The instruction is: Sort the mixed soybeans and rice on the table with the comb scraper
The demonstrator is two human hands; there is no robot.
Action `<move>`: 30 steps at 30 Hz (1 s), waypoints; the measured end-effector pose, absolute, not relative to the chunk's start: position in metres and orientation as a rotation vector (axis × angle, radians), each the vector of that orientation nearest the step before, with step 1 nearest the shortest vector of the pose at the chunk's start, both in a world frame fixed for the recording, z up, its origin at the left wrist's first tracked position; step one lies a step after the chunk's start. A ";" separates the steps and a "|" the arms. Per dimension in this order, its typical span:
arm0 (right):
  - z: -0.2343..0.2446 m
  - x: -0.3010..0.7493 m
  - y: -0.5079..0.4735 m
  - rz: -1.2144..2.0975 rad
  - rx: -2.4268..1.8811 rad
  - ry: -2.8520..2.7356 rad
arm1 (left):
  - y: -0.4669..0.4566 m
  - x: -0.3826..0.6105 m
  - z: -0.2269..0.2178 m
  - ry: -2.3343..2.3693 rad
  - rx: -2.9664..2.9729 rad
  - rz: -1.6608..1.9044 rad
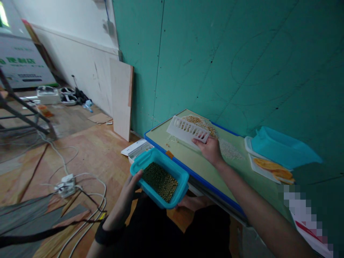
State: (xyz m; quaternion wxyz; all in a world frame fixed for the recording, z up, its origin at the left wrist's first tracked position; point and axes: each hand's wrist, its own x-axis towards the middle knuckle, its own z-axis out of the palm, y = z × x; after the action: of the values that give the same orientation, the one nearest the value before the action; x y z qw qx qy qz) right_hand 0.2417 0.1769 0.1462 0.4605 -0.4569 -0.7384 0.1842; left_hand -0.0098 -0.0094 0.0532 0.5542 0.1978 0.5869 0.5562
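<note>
My left hand (131, 188) grips the left end of a teal plastic container (180, 176), thumb over its rim. Dark green beans (154, 173) and yellowish beans (169, 184) lie inside. The container is beside the table's front edge, above my lap. Over the table (209, 166), my right hand (211, 148) is closed on the right end of a white slotted plastic piece (185, 134). Behind that piece is a heap of yellowish beans (197, 121), partly hidden by it. Near my right wrist lie spread white grains (231, 150).
A tilted teal bin (282, 147) and an orange cloth (274, 168) rest on white trays at the table's right end. The green wall (204, 61) rises behind. A wooden board (120, 98) leans left; a power strip (66, 185) with cables lies on the floor.
</note>
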 end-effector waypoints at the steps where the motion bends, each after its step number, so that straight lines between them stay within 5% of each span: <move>1: 0.147 0.243 0.179 0.442 -1.132 -1.826 | -0.009 -0.010 0.053 1.389 0.464 1.311; 30: 0.135 0.226 0.148 0.686 -1.095 -1.818 | -0.011 -0.005 0.059 1.329 0.509 1.335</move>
State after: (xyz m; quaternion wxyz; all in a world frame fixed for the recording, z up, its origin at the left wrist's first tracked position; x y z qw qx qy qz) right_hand 0.2258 0.1478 0.1352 0.4402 -0.4408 -0.7319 0.2762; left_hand -0.0052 -0.0115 0.0588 0.5607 0.2159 0.5638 0.5667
